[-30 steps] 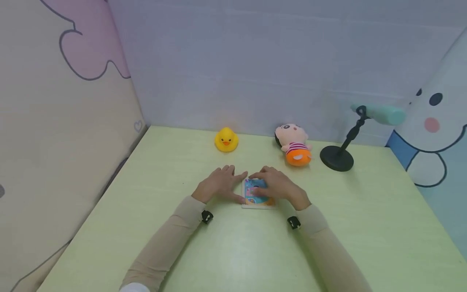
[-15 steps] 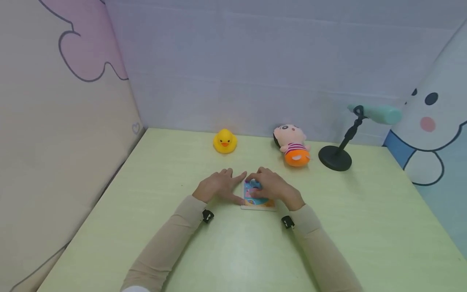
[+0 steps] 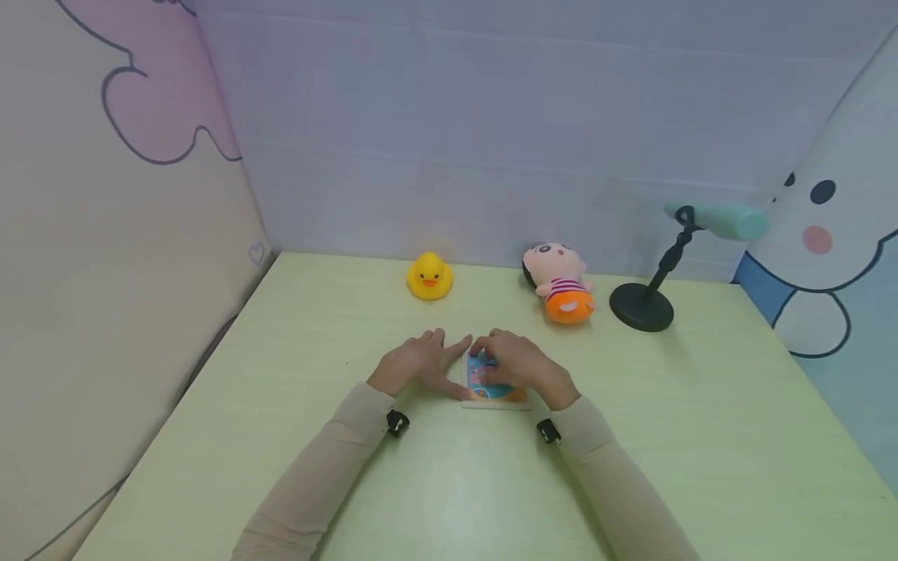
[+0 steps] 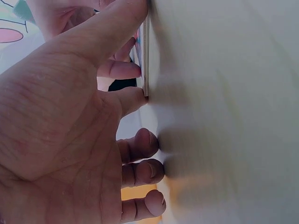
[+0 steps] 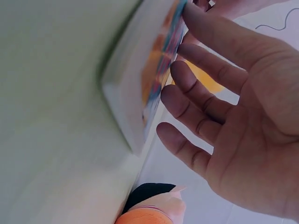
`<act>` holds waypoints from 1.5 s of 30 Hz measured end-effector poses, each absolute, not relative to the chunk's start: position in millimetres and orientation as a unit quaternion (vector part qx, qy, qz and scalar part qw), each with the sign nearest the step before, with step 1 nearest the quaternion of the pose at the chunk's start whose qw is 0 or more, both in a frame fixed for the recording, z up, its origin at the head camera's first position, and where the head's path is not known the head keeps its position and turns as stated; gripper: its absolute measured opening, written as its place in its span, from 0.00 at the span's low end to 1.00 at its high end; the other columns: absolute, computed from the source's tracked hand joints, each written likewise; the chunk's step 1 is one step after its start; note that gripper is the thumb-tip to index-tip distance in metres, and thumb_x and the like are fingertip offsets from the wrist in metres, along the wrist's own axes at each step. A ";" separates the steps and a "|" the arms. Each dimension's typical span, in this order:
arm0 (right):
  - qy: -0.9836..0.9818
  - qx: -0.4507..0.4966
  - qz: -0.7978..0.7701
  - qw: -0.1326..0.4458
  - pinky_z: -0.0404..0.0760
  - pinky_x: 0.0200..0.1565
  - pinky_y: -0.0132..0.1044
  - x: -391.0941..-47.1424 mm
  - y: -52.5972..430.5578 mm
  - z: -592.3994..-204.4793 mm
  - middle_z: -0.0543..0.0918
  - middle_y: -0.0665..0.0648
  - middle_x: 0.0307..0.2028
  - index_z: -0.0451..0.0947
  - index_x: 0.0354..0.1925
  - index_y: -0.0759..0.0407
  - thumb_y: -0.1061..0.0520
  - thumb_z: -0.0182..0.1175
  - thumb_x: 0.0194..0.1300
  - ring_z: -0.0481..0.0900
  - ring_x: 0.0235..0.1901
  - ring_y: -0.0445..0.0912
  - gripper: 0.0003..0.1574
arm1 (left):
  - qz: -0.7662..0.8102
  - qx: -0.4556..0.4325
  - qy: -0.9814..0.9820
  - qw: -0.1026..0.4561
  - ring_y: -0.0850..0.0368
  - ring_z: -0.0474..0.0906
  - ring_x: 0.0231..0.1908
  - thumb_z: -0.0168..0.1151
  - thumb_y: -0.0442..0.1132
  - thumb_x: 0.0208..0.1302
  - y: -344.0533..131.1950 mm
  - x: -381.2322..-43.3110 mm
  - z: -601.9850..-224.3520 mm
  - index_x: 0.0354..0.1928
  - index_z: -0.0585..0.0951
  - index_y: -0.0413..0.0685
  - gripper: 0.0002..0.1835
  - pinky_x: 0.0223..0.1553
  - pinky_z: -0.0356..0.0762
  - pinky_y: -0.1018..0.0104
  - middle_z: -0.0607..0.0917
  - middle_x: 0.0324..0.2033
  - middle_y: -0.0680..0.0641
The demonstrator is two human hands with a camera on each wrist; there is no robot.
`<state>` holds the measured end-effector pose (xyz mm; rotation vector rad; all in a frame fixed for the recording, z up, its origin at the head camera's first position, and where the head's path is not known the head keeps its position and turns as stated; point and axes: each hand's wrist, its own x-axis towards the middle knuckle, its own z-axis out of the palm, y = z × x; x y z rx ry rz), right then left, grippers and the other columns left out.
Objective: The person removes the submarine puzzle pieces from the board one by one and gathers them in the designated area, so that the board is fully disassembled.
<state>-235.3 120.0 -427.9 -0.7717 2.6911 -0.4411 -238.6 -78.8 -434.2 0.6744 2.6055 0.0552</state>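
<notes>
A small flat picture board [image 3: 500, 403] with a pale rim and a blue, pink and orange picture lies on the table in the head view. My left hand [image 3: 419, 366] is at its left side, thumb and index finger spread against the edge. In the left wrist view the other fingers [image 4: 148, 172] of that hand rest on the tabletop. Over the board is my right hand [image 3: 517, 362], its fingertips and thumb touching the picture and covering part of it. The right wrist view shows these fingers [image 5: 184, 100] loosely bent at the board's face; no separate piece is visible between them.
Behind the hands sit a yellow rubber duck [image 3: 429, 276] and a plush doll [image 3: 561, 284] in orange shorts. A black stand [image 3: 648, 300] bearing a mint-green cylinder [image 3: 730, 221] is at the back right. Walls border the table at the back and sides.
My right hand has shifted slightly left over the board and its fingers have drawn in more. The left hand keeps its place at the edge. The whole view has moved a little.
</notes>
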 end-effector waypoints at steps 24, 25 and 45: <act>0.929 -0.297 -0.167 0.147 0.77 0.49 0.44 -233.7 120.2 -433.4 0.71 0.58 0.45 0.73 0.57 0.58 0.58 0.68 0.66 0.71 0.44 0.51 0.24 | 0.014 0.238 0.945 0.225 0.49 0.72 0.45 0.59 0.77 0.54 -81.3 -234.7 -435.0 0.79 0.48 0.73 0.54 0.41 0.78 0.50 0.69 0.58 0.40; 0.929 -0.296 -0.166 0.147 0.77 0.50 0.45 -234.1 120.1 -433.0 0.71 0.58 0.45 0.73 0.58 0.59 0.58 0.68 0.66 0.71 0.44 0.51 0.24 | 0.014 0.237 0.945 0.226 0.49 0.72 0.45 0.59 0.77 0.54 -81.1 -235.3 -434.6 0.79 0.48 0.73 0.54 0.42 0.78 0.49 0.69 0.58 0.40; 0.933 -0.300 -0.174 0.093 0.80 0.49 0.44 -236.3 117.0 -432.6 0.76 0.55 0.45 0.74 0.54 0.55 0.60 0.66 0.67 0.75 0.41 0.48 0.18 | 0.016 0.231 0.945 0.232 0.49 0.74 0.39 0.61 0.78 0.52 -77.0 -237.3 -434.9 0.79 0.48 0.74 0.56 0.38 0.77 0.50 0.69 0.51 0.42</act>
